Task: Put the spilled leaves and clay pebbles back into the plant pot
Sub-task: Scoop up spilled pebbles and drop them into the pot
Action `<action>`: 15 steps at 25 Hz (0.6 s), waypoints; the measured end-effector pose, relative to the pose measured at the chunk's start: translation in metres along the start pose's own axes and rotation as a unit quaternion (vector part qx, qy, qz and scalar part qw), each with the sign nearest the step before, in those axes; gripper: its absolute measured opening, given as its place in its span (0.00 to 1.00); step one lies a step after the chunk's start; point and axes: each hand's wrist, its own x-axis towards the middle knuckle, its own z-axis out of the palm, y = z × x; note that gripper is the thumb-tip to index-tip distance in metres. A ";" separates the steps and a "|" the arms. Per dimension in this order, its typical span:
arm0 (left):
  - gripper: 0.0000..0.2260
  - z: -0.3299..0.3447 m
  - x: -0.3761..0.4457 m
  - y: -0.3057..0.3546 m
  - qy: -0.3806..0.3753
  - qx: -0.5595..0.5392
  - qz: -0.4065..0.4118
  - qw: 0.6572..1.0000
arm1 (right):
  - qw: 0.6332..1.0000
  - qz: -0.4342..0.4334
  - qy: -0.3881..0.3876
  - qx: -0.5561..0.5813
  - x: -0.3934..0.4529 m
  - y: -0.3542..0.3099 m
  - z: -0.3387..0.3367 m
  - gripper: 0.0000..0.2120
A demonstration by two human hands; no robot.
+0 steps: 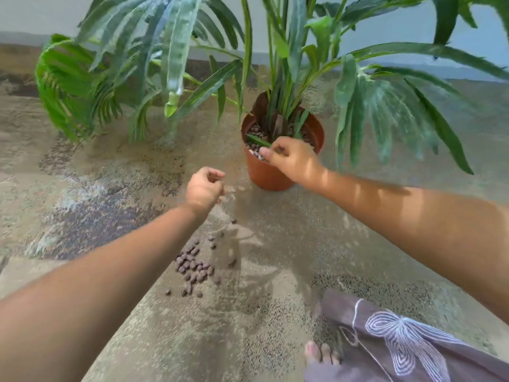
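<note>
A terracotta plant pot stands on the concrete floor, filled with brown clay pebbles and a tall green plant. My right hand rests over the pot's front rim, fingers pinched on a green leaf that lies across the pebbles inside. My left hand hovers just left of the pot, fingers curled; whether it holds anything is hidden. Several spilled clay pebbles lie in a loose pile on the floor below my left hand, with a few strays nearer the pot.
Long drooping fronds hang around the pot on the right, and a second leafy plant spreads at the left. A wall runs along the back. My foot and grey patterned trouser leg sit at the bottom right.
</note>
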 end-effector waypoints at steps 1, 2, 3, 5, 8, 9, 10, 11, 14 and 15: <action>0.05 -0.008 -0.006 -0.017 0.018 0.049 0.006 0.999 | 0.999 -0.016 -0.047 -0.017 -0.010 0.001 0.013 0.17; 0.04 -0.018 -0.011 -0.041 0.033 0.106 0.017 0.994 | 0.994 -0.016 -0.103 -0.024 -0.021 0.001 0.024 0.15; 0.06 -0.029 -0.021 -0.064 0.037 0.168 0.016 0.985 | 0.984 -0.012 -0.170 -0.047 -0.032 0.001 0.034 0.14; 0.10 -0.049 -0.036 -0.102 0.059 0.269 -0.008 0.961 | 0.924 -0.022 -0.330 -0.189 -0.049 0.001 0.056 0.13; 0.15 -0.066 -0.061 -0.145 0.102 0.273 -0.075 0.954 | 0.792 -0.093 -0.488 -0.355 -0.069 -0.005 0.085 0.14; 0.14 -0.069 -0.068 -0.157 0.105 0.266 -0.089 0.954 | 0.772 -0.107 -0.510 -0.365 -0.070 -0.008 0.093 0.15; 0.15 -0.071 -0.073 -0.166 0.101 0.263 -0.094 0.955 | 0.762 -0.125 -0.520 -0.366 -0.068 -0.010 0.100 0.14; 0.15 -0.072 -0.076 -0.177 0.088 0.266 -0.087 0.956 | 0.756 -0.147 -0.524 -0.365 -0.064 -0.012 0.106 0.14; 0.14 -0.074 -0.083 -0.198 0.046 0.299 -0.044 0.952 | 0.772 -0.188 -0.508 -0.333 -0.055 -0.009 0.124 0.13; 0.13 -0.076 -0.085 -0.201 0.043 0.301 -0.034 0.952 | 0.782 -0.191 -0.504 -0.315 -0.054 -0.006 0.128 0.13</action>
